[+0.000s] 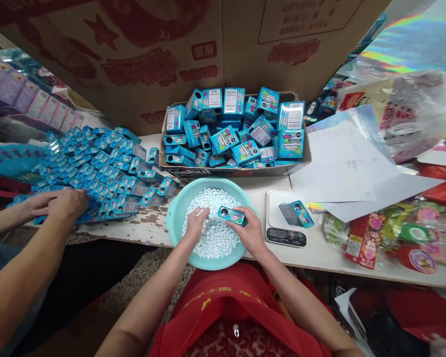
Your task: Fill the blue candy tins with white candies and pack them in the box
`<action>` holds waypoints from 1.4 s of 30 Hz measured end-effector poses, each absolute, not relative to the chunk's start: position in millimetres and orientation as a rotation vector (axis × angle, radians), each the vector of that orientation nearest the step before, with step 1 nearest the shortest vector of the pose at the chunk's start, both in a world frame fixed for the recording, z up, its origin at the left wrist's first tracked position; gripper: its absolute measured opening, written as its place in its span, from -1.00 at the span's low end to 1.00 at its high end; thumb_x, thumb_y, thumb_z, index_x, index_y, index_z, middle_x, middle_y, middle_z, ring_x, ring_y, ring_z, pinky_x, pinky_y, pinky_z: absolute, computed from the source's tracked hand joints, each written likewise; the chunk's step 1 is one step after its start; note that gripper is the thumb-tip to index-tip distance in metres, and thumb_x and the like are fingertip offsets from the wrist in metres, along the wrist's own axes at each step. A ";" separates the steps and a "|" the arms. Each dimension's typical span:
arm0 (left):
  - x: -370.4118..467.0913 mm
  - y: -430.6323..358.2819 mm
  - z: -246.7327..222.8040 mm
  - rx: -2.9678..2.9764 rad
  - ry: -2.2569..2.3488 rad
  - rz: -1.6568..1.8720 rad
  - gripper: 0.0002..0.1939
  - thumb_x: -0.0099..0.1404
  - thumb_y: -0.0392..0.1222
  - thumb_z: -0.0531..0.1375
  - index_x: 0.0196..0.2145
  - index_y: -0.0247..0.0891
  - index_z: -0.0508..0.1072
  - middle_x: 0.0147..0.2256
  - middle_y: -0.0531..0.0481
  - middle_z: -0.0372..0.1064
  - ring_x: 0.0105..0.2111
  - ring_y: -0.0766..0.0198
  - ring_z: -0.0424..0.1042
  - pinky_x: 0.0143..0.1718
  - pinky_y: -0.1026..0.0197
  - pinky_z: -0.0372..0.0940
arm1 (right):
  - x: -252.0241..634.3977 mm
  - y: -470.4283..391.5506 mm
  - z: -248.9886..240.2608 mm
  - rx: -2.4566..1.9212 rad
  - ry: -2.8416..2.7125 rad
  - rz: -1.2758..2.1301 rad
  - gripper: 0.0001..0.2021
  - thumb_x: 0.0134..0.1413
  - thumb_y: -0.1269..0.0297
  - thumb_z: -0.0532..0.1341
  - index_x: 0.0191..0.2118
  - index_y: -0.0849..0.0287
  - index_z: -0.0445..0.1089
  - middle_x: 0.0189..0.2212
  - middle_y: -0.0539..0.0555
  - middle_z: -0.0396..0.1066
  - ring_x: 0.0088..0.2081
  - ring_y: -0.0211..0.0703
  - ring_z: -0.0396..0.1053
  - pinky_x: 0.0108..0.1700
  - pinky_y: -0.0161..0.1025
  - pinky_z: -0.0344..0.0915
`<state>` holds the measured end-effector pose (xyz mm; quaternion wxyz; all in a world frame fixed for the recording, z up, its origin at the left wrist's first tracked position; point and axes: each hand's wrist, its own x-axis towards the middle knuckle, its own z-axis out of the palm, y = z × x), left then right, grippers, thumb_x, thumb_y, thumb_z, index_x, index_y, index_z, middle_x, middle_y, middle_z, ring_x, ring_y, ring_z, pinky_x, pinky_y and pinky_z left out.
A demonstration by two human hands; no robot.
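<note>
A round light-green basin point(173, 225) holds a heap of small white candies point(217, 245). Over the basin, my right hand point(250, 229) grips a small blue candy box point(231, 215) lying on its side, its dark round opening toward my left hand. Fingers curled, my left hand point(196, 224) is at the candies just left of that box, with some white pieces showing at its fingertips. To the right, a white digital scale point(274, 210) bears another blue candy box point(296, 214), tilted across its edge.
Behind the basin stands a cardboard tray point(230, 172) full of blue boxes. More boxes point(111, 173) are piled at left, where a co-worker's hands point(65, 203) work. White papers point(353, 168) and wrapped sweets point(401, 238) lie right. A large carton point(223, 49) rises behind.
</note>
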<state>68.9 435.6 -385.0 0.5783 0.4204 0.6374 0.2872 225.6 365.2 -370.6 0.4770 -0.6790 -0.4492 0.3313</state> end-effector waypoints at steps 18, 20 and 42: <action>106.5 452.0 -319.9 0.719 1.179 1.213 -0.75 0.10 -0.09 0.25 -0.52 -0.26 0.28 -0.61 0.12 0.26 -0.65 0.40 0.29 -0.57 0.32 0.20 | 206.4 373.1 -344.2 -1.682 -1.312 0.794 -0.74 -0.10 0.27 0.35 -0.21 0.08 0.41 -0.27 0.07 0.43 -0.18 -0.01 0.38 -0.13 -0.09 0.28; 107.5 451.4 -318.7 0.756 1.182 1.213 -0.75 0.11 -0.09 0.25 -0.54 -0.26 0.28 -0.62 0.12 0.24 -0.66 0.41 0.27 -0.59 0.32 0.19 | 205.2 372.7 -344.7 -1.668 -1.286 0.815 -0.73 -0.11 0.27 0.36 -0.21 0.07 0.41 -0.28 0.06 0.43 -0.18 -0.01 0.38 -0.14 -0.10 0.29; 113.8 448.7 -324.0 0.769 1.269 1.016 -0.61 0.03 0.04 0.32 -0.57 -0.28 0.26 -0.69 0.16 0.14 -0.74 0.51 0.05 -0.76 0.41 -0.09 | 195.9 372.3 -362.2 -1.626 -1.069 0.937 -0.71 -0.17 0.33 0.37 -0.23 0.11 0.42 -0.28 0.05 0.41 -0.17 -0.04 0.37 -0.12 -0.12 0.29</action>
